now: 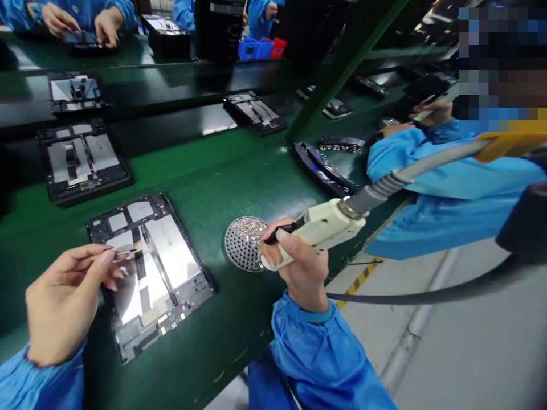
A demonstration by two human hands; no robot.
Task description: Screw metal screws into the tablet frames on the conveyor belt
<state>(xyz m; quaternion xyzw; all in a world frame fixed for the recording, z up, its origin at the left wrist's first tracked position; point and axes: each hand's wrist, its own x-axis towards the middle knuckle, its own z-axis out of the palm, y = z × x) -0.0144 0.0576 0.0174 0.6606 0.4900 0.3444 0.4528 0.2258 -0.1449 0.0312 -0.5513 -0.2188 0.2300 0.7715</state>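
My right hand (301, 262) is wrapped round a cream-coloured power screwdriver (329, 225) with a grey cable at its rear. Its nose points down at the edge of a round perforated metal dish (239, 256), where many tiny screws (251, 228) lie heaped. Over an opened tablet (183, 245), my left hand (68, 299) pinches a small, thin, light piece with a dark tip (126, 251) between thumb and fingers; its kind is unclear. The tablet lies flat on the green bench, showing silver panels, dark ribbon cables and a circuit board along its near edge.
More opened tablets (85, 156) stand on black trays at the back left and on the far line (256, 113). Black strips with screws (320, 168) lie right of the dish. A green post (342, 74) slants upward. A co-worker's blue sleeve (436, 171) is at right.
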